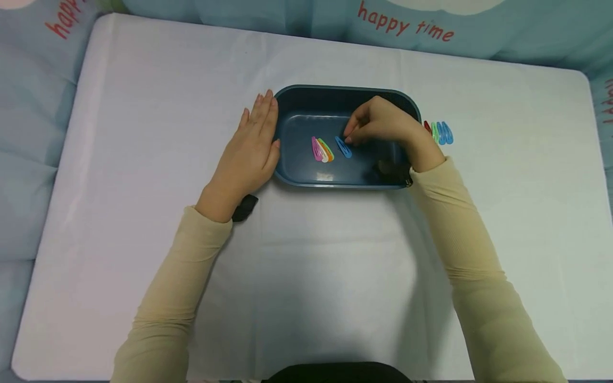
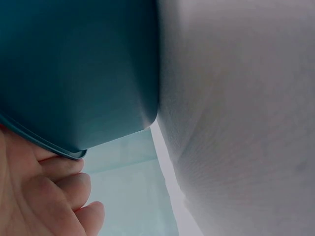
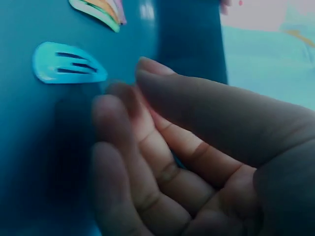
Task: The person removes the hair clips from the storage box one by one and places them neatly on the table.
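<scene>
A blue snap hair clip (image 1: 343,147) lies on the floor of a dark blue rectangular tray (image 1: 306,181). My right hand (image 1: 380,122) reaches in over the tray, its thumb and fingertips right by the clip's narrow end. In the right wrist view the clip (image 3: 66,64) lies just beyond the bent fingers (image 3: 110,115), and nothing shows between them and the thumb. To its left, pink, white, orange and green hair clips (image 1: 323,150) overlap in a fan. Fingers extended, my left hand (image 1: 251,146) rests along the tray's left rim; the left wrist view shows its fingertips against that rim (image 2: 59,150).
Outside the tray's right end, a row of red, green and blue hair clips (image 1: 441,133) lies on the white tablecloth (image 1: 335,276), partly behind the right wrist. A black strap piece (image 1: 245,208) shows beneath the left wrist. Light blue padded fabric with red lettering (image 1: 404,24) borders the table.
</scene>
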Demonstrator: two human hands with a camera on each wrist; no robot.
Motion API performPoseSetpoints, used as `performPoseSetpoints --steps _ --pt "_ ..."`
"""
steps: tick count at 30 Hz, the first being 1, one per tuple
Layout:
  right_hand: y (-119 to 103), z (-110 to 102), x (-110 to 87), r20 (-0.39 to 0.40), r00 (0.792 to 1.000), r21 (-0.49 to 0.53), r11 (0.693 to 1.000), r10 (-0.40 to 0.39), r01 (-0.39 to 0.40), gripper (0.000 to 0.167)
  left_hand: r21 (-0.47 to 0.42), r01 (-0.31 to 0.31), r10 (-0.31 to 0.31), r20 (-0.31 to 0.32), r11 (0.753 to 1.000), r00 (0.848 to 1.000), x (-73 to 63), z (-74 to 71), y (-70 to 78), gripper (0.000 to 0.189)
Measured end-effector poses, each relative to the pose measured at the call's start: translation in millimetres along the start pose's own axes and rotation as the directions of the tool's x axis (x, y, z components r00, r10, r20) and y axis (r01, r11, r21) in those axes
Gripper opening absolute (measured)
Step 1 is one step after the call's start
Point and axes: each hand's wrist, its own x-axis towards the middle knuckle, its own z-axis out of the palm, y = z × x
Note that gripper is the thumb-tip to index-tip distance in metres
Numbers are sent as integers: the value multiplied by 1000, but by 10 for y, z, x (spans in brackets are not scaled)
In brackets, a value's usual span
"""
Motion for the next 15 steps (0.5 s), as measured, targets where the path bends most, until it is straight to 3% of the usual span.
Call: performPoseSetpoints --steps 10,15 --pt "15 35 78 54 996 -145 987 77 -68 13 -5 -7 7 -11 1000 1000 -7 -2 -7 60" --pt "9 59 96 33 994 -212 973 104 -95 13 -4 -9 9 -14 1000 1000 -10 4 -9 60"
